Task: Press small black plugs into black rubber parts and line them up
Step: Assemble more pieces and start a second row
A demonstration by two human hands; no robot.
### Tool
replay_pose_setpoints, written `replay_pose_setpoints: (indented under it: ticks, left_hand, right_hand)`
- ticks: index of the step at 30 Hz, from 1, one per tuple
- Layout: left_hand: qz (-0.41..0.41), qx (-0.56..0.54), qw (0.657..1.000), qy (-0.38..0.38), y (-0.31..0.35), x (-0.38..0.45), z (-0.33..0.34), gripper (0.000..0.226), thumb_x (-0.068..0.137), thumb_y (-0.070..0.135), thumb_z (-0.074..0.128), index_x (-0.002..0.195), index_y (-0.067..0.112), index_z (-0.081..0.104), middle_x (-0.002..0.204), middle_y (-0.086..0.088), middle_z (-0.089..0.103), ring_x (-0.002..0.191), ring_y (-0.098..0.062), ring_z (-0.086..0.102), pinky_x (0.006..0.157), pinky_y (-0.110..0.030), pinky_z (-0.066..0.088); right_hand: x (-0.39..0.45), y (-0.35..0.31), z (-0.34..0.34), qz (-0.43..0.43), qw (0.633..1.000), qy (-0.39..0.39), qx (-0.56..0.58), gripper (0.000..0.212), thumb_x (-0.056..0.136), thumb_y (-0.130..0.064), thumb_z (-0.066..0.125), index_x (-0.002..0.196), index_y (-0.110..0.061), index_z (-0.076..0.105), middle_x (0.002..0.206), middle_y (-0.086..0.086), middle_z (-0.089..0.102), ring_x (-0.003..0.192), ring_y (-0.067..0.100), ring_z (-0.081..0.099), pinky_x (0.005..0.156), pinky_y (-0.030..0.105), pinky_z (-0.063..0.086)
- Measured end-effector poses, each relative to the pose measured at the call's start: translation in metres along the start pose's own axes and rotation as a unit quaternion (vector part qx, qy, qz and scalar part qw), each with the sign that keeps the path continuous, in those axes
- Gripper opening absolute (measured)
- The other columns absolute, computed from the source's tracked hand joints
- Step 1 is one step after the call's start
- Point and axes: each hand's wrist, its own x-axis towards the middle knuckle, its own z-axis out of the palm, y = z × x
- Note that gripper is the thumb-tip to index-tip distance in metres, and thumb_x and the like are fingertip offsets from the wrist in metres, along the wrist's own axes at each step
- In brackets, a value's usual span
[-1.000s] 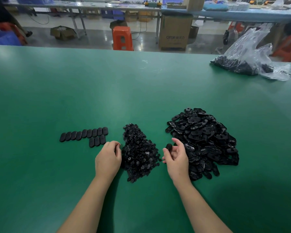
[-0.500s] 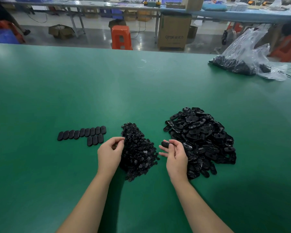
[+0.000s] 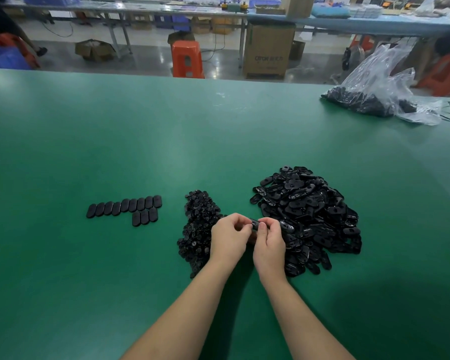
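Both hands' fingers pinching rubber part [image 3: 255, 224] above table; plug hidden, likely to seat crooked or drop into plug heap [image 3: 198, 229].

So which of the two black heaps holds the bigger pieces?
The right heap, beside the right hand: long oval parts. The middle heap is tiny plugs.
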Motion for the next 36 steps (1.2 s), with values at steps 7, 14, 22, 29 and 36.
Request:
replay_pose_setpoints:
  ticks: [7,14,22,29,36]
  left_hand:
    - [0.011,0.042,0.999,0.015,0.008,0.002,0.002,0.01,0.088,0.017,0.069,0.082,0.023,0.074,0.074,0.008,0.071,0.073,-0.003,0.065,0.071,-0.021,0.053]
    - [0.015,0.072,0.997,0.003,0.009,0.004,0.003,0.012,0.086,0.011,0.068,0.081,0.021,0.072,0.076,0.01,0.069,0.074,-0.003,0.064,0.067,-0.014,0.048]
    - [0.032,0.104,0.994,-0.019,0.013,0.006,0.0,0.011,0.089,0.011,0.067,0.082,0.018,0.072,0.072,0.008,0.066,0.065,-0.006,0.059,0.058,-0.017,0.044]
    - [0.028,0.118,0.993,-0.012,0.013,0.009,-0.006,0.022,0.085,0.02,0.077,0.104,0.026,0.07,0.092,0.005,0.065,0.083,-0.011,0.059,0.076,-0.024,0.044]
    - [0.011,0.096,0.993,-0.062,0.011,0.017,-0.018,0.007,0.08,0.023,0.082,0.081,0.02,0.075,0.077,0.007,0.073,0.075,-0.01,0.066,0.065,-0.016,0.045]
  right_hand:
    - [-0.001,-0.003,-0.002,0.004,1.0,-0.02,-0.01,0.013,0.107,-0.019,0.043,0.102,-0.024,0.054,0.089,-0.008,0.066,0.084,0.005,0.062,0.072,0.032,0.047]
    - [0.0,-0.003,-0.005,0.009,1.0,-0.028,-0.009,0.012,0.106,-0.018,0.044,0.103,-0.023,0.055,0.089,-0.009,0.065,0.083,0.004,0.06,0.07,0.03,0.044]
    - [0.0,-0.002,-0.005,0.014,0.999,-0.027,-0.008,0.016,0.106,-0.017,0.045,0.098,-0.028,0.054,0.086,-0.01,0.065,0.082,-0.007,0.058,0.064,0.011,0.04]
    - [0.002,-0.001,-0.006,0.034,0.997,-0.046,0.057,0.018,0.107,-0.014,0.042,0.098,-0.021,0.056,0.084,0.0,0.065,0.076,0.015,0.062,0.074,0.04,0.053]
    - [0.0,-0.002,-0.004,0.031,0.994,-0.07,0.078,0.023,0.107,-0.012,0.042,0.101,-0.023,0.061,0.09,0.006,0.071,0.073,0.019,0.068,0.07,0.039,0.057]
